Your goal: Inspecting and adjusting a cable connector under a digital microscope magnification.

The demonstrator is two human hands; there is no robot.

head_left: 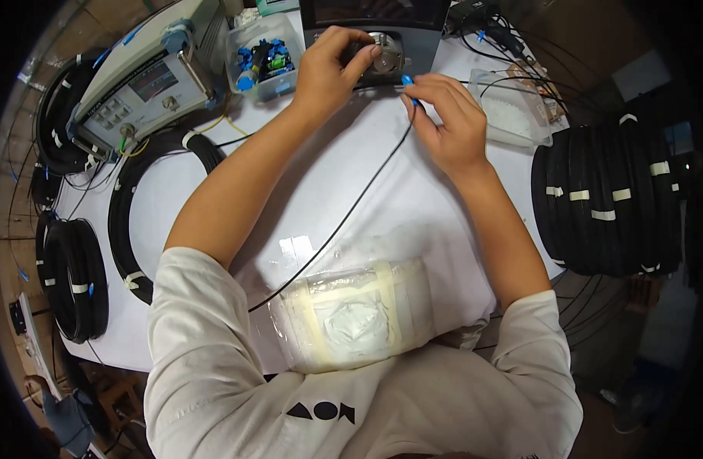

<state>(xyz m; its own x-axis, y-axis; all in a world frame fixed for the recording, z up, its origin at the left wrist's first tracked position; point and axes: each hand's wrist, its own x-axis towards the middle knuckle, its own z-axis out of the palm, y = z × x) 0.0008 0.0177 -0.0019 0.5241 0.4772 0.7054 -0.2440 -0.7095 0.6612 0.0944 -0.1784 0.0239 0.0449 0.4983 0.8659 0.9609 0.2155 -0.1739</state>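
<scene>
1. The left hand (330, 70) reaches to the far edge of the white table (214, 206) and closes its fingers around the round metal knob (386, 55) on the front of a dark device (374, 27) standing at that edge.
2. The right hand (447, 122) sits just beside it, thumb and forefinger pinched shut on the blue connector (409, 83) at the end of a thin black cable (344, 222); the connector is near the knob, just right of it.
3. The cable runs from the pinch back across the middle of the table toward the near edge, ending by a taped clear plastic pad (351, 317) that lies at the near edge against the person's chest.
4. Between the forearms the middle of the table is bare apart from that cable, the widest open room.
5. At the far left corner stand a grey test instrument (141, 84) and a clear box of blue connectors (263, 60); a large black cable coil (133, 214) lies along the left side.
6. A clear plastic tray (512, 111) sits near the far right corner, and a thick stack of black coils (611, 199) crowds the right edge.
7. Further coils (72, 279) hang beyond the left edge.
</scene>
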